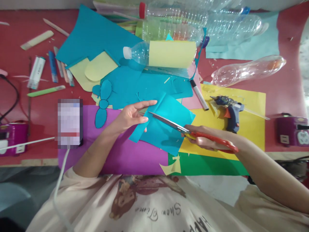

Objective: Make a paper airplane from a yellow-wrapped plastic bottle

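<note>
My left hand [133, 113] grips a folded piece of blue paper [166, 111] by its left edge, thumb and fingers on either side. Closed around the red handles of a pair of scissors [212, 138] is my right hand [204, 137]. The scissor blades point left and lie across the blue paper, with their tips close to my left fingertips. Beneath the paper are purple sheet [116, 158] and yellow sheet [251, 129]. Left of my left hand lie blue oval paper cutouts [100, 117] with dark outlines.
A glue gun [231, 112] and a black-capped marker [199, 95] lie to the right. Clear plastic bottles [176, 32] fill the back, one wrapped in yellow paper [172, 54]. A phone [69, 122] with a white cable, several markers [36, 72] and purple power boxes [293, 130] flank the workspace.
</note>
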`<state>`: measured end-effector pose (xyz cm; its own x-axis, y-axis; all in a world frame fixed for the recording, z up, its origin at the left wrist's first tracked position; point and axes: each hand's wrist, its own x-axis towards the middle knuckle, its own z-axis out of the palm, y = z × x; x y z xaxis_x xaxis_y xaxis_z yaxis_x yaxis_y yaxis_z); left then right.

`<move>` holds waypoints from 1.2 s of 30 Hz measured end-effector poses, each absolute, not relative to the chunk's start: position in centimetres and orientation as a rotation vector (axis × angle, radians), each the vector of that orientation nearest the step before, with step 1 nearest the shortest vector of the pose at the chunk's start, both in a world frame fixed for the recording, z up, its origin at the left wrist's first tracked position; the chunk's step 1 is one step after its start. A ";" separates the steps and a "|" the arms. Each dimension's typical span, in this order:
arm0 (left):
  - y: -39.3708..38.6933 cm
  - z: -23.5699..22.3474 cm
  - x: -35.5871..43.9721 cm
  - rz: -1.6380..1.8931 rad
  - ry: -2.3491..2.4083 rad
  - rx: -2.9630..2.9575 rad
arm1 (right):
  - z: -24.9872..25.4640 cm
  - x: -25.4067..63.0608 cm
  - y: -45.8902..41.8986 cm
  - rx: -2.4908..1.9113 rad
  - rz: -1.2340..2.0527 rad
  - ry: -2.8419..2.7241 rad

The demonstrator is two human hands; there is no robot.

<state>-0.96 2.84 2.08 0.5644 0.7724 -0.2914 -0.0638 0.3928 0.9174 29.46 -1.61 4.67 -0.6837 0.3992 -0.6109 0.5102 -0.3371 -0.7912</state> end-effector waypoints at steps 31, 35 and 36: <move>4.4 0.8 -2.6 0.878 1.223 1.286 | 6.0 28.5 -2.9 1.807 -2.035 1.743; 5.2 0.4 -3.5 0.973 1.411 1.363 | 4.9 28.7 -2.5 2.226 -1.464 1.919; 5.3 0.4 -3.6 0.975 1.442 1.375 | 4.6 28.8 -2.4 2.279 -1.271 1.948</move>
<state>-3.64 5.32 0.36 0.0131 0.9966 -0.0817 0.2957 0.0742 0.9524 28.82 -2.38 4.59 -0.0168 0.8794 -0.4758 0.7898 -0.2801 -0.5457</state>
